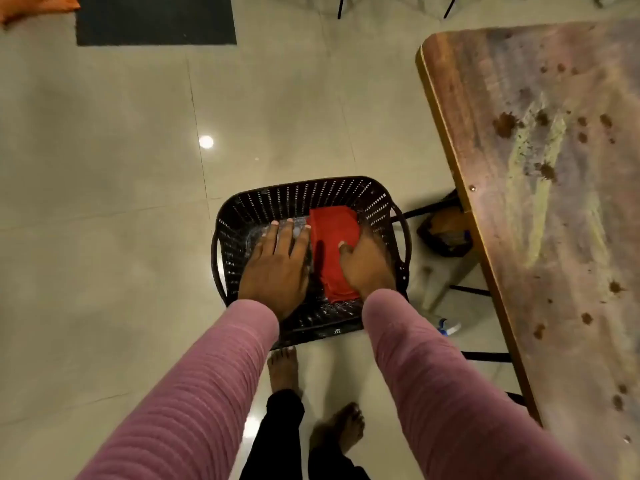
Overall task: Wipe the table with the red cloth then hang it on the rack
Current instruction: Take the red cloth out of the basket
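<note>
At 12 o'clock I see a black perforated basket [374,202]; at 11, a dark floor mat [156,19].

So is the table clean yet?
Not yet. The brown wooden table still shows dark spots. Both hands are in the black plastic basket: the right hand is on the folded red cloth, the left hand beside it. Wiping and hanging remain.

Left hand [277,263] flat, fingers spread, right hand [367,265] curled, arms extended
</note>
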